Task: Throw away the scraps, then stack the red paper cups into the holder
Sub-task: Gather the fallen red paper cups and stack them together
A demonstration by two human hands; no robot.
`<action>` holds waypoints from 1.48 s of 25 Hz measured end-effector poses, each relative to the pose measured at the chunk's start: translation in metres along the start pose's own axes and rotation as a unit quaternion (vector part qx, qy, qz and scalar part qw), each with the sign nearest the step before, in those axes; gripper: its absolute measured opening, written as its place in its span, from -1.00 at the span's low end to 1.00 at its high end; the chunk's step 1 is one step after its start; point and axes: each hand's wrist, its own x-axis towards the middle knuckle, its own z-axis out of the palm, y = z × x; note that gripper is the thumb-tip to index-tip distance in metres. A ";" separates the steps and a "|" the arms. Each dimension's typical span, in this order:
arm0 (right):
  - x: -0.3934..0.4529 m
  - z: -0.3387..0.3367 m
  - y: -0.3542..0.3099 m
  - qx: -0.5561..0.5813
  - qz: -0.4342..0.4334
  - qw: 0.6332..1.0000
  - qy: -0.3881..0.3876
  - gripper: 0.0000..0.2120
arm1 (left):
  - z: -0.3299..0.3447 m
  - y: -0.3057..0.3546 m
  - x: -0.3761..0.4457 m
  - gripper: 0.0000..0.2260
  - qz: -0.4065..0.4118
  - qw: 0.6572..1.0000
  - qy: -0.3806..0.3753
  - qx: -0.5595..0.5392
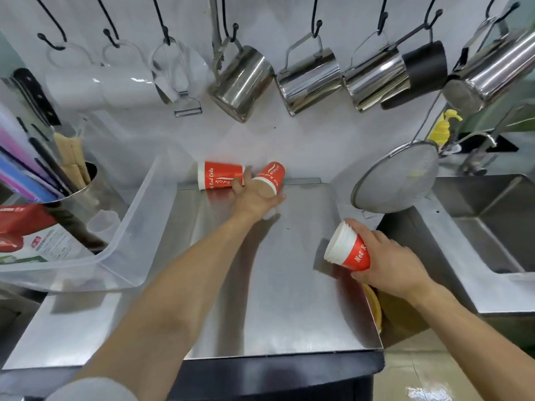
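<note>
Head view, nearest first: your right hand (pixel 385 256) is clenched round a nested stack of red paper cups (pixel 347 250), white rolled rims facing left over the brushed steel counter (pixel 260 285). Keep that mouth open toward the left hand. Farther back, your left hand (pixel 254 195) is closing on a tipped cup (pixel 270 176); take it by the tapered wall, not the thin rim, which would crush. Just left lies 1 more cup (pixel 220 175) on its side by the wall. No holder is identifiable.

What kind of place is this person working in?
Probably a cafe or drinks-shop prep area: steel milk pitchers hang from wall hooks over a stainless counter, a sink sits alongside, and branded red paper cups are being gathered.
</note>
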 end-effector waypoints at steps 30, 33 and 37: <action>-0.037 0.010 -0.163 0.039 -0.222 0.974 -0.011 -0.04 | -0.101 -0.087 -0.210 -0.41 0.093 0.905 -0.177 -0.375; -0.037 0.015 -0.176 0.035 -0.232 0.972 -0.010 -0.05 | -0.106 -0.093 -0.214 -0.40 0.084 0.901 -0.173 -0.388; -0.030 0.019 -0.188 0.044 -0.219 0.975 0.008 -0.09 | -0.101 -0.088 -0.208 -0.32 0.094 0.909 -0.157 -0.374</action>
